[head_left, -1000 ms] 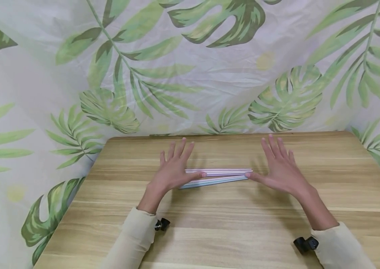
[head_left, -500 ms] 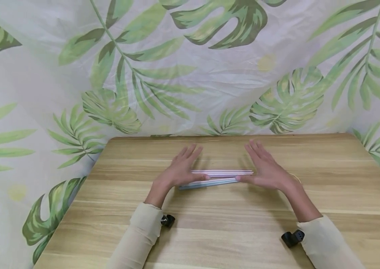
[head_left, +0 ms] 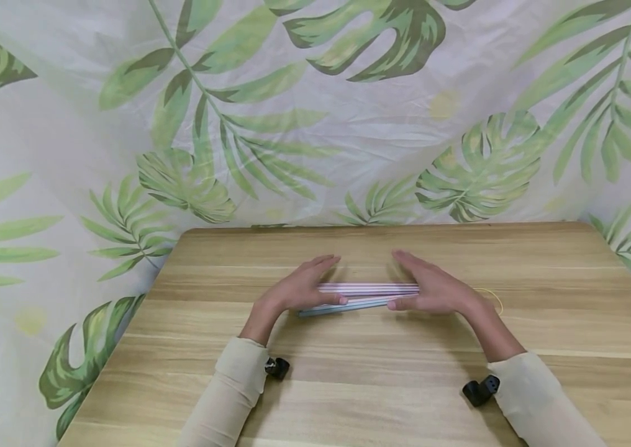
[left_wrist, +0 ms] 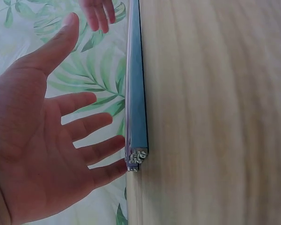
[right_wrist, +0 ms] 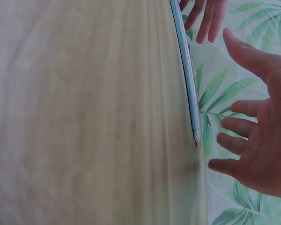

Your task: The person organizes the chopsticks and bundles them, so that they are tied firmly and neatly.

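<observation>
Several slim, straight sticks (head_left: 368,289) in white, pink and purple lie across the table, with a light blue one (head_left: 357,305) slanting along the near side. My left hand (head_left: 299,288) hovers over their left end, its thumb on the near side and fingers beyond. At the other end is my right hand (head_left: 441,290), held the same way with the palms facing. Fingers of both hands are spread and relaxed, gripping nothing. In the left wrist view the blue stick's end (left_wrist: 139,152) shows small silvery details; the right wrist view shows a narrower tip (right_wrist: 196,138).
A thin yellow loop (head_left: 499,299) lies behind my right wrist. The wood-grain table (head_left: 371,385) reaches back to a leaf-patterned cloth (head_left: 315,136). Small black cameras (head_left: 480,390) sit at both beige sleeves (head_left: 536,388).
Both hands have come inward and lower toward the sticks, the right one travelling farther left. The yellow loop, hidden at first, now shows behind the right wrist. The sticks stay put.
</observation>
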The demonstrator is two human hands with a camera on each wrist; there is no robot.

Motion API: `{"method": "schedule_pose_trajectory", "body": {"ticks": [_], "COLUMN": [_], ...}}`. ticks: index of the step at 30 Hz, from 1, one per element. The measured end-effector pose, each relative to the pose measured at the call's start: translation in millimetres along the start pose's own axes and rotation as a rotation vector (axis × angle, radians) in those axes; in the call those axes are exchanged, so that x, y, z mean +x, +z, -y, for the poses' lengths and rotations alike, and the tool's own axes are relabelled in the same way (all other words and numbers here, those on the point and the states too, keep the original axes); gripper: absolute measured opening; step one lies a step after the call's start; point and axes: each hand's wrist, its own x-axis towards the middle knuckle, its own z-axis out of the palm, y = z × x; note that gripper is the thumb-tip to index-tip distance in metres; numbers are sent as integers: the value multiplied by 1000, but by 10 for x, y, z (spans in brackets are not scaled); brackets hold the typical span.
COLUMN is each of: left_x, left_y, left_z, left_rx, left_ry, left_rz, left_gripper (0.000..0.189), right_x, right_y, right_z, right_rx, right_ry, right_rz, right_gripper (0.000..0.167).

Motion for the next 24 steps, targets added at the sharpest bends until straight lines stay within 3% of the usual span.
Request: {"method": "schedule_pose_trajectory", "body": {"ticks": [8, 13, 24], "left_x": [-20, -57, -173], "left_y": [2, 17, 37], "left_z": [25, 42, 67], "left_rx": [-21, -36, 19], "left_ry": [35, 25, 94], "left_rz": [10, 13, 6], "left_gripper": [94, 89, 81], "right_x": [-29, -52, -57], "right_y": [12, 10, 35], "right_z": [-13, -26, -78], "right_rx": [-13, -50, -33], "right_ry": [-24, -62, -110], "right_rz": [40, 30, -2], "right_gripper": [93, 78, 62]}}
